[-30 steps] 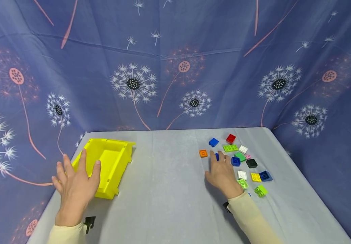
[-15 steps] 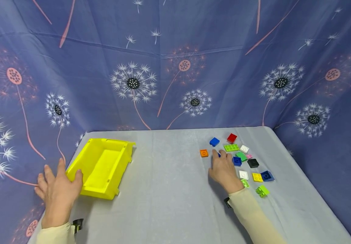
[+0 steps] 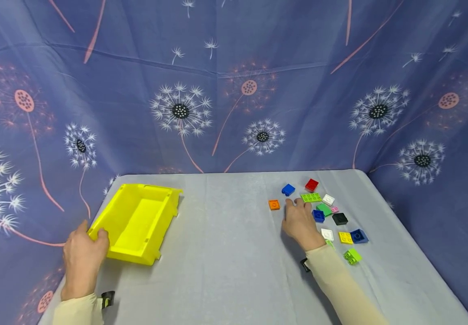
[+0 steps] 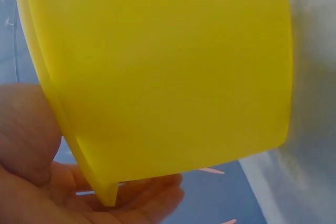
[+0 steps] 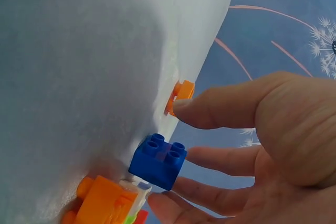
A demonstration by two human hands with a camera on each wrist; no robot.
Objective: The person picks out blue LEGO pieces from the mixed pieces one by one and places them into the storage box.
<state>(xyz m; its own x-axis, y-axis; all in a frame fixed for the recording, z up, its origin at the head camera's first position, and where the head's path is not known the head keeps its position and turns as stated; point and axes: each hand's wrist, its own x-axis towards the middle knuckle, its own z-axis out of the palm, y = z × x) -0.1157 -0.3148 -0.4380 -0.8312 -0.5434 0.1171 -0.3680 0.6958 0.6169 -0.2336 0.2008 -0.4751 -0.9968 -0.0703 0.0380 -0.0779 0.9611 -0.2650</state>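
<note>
I saw the blue, four-studded plastic brick [image 5: 157, 164] in the gap between thumb and fingers of the right hand [image 3: 300, 225]. That hand was loosely spread, its thumb clear of the brick; whether the fingertips touched it, I couldn't tell. The left hand [image 3: 82, 257] gripped the yellow, rectangular plastic bin [image 3: 161, 232] at its near-left corner.
</note>
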